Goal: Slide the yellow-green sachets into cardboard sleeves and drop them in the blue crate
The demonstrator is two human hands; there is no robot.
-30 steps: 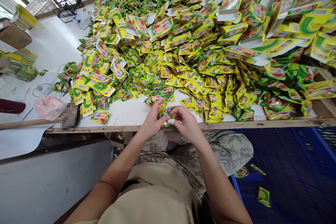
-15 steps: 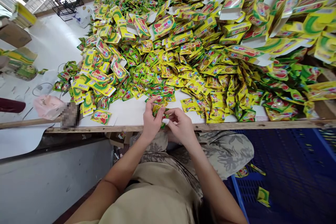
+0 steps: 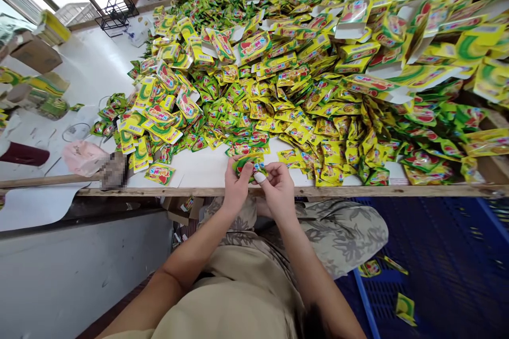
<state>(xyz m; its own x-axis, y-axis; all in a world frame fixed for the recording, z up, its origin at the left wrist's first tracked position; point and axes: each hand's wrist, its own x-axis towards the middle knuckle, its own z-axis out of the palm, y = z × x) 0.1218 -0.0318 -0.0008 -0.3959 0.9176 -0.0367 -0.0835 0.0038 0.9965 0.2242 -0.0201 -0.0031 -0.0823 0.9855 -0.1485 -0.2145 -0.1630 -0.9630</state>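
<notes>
Between both hands, just over the table's front edge, are small green-and-yellow candy packets with red melon pictures; how many are held I cannot tell. My left hand is closed on their left side, thumb on top. From the right, my right hand pinches them, and its thumb has a white covering. Loose green packets lie right behind the fingers. Yellow packets are on the white tabletop to the right of them. My fingers partly hide what they grip.
A large heap of packets and small printed boxes covers the table. To the left are a wooden-handled tool, a pink bag, a dark red cylinder and a black wire rack. A blue crate is below right.
The packets have come up between my fingers and their printed faces now show. My left index finger has folded down onto them. The whole view has shifted slightly.
</notes>
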